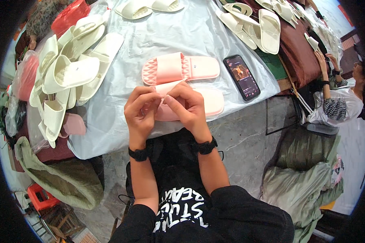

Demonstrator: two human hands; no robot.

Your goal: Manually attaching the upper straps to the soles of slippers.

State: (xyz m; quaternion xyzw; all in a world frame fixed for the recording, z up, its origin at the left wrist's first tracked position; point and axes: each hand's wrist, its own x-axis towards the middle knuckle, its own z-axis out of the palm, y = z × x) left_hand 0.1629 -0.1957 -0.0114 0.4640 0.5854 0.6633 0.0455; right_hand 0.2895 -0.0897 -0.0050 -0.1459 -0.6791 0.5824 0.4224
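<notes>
Two pink slide slippers lie sideways on a grey plastic sheet in front of me. The farther slipper (170, 68) shows whole, with its quilted sole and broad strap. Over the nearer slipper (212, 100) both my hands meet and cover much of its strap and toe. My left hand (141, 110) is closed, its fingertips bent together. My right hand (189, 106) pinches close beside it, thumb and forefinger nearly touching the left fingers. Whatever lies between the fingertips is too small and hidden to make out. Each wrist wears a black band.
A heap of cream slippers (71, 75) is at the left, with red plastic bags (70, 16) behind. A phone (242, 77) with a lit screen lies right of the pink pair. More cream slippers (269, 31) sit at the far right, near another person (340, 101). Green sacks (298, 186) stand below.
</notes>
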